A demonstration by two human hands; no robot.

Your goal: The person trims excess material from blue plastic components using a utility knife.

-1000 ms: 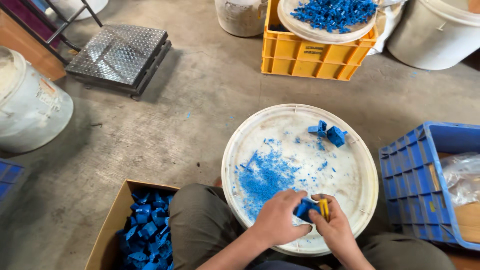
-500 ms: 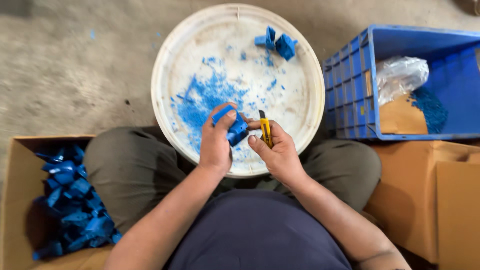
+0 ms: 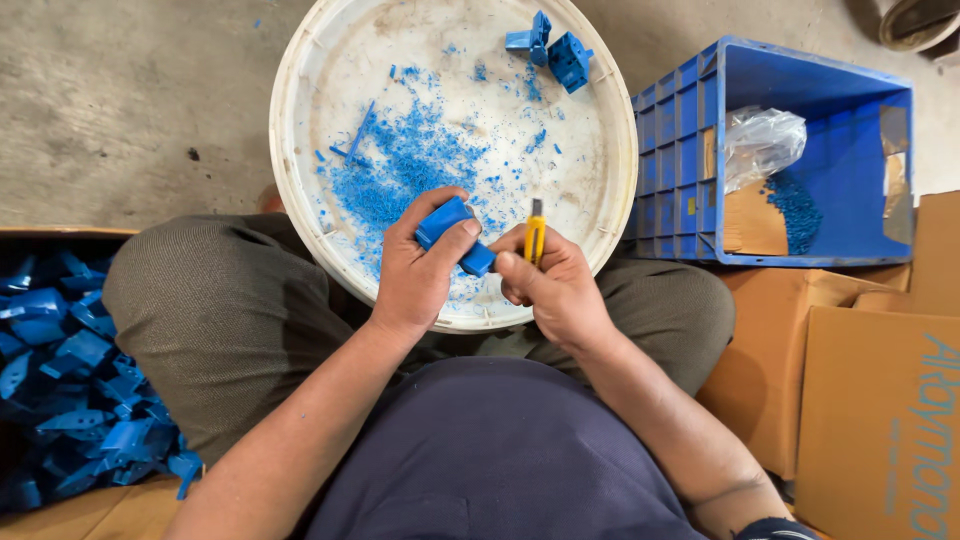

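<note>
My left hand (image 3: 420,270) grips a blue plastic part (image 3: 452,232) over the near rim of a round white tray (image 3: 300,130). My right hand (image 3: 555,285) holds a yellow utility knife (image 3: 536,238) upright, its blade just right of the part. Blue shavings (image 3: 405,165) cover the tray's middle. Two more blue parts (image 3: 552,48) lie at the tray's far side. The tray rests against my knees.
A cardboard box of several blue parts (image 3: 70,400) sits at my left. A blue crate (image 3: 800,150) with a plastic bag, cardboard and blue granules stands at the right. Brown cartons (image 3: 870,380) are at the near right. Concrete floor lies beyond.
The view has tilted down and closer over the tray. My hands stay together on the blue part and knife; the part has been turned in my left hand.
</note>
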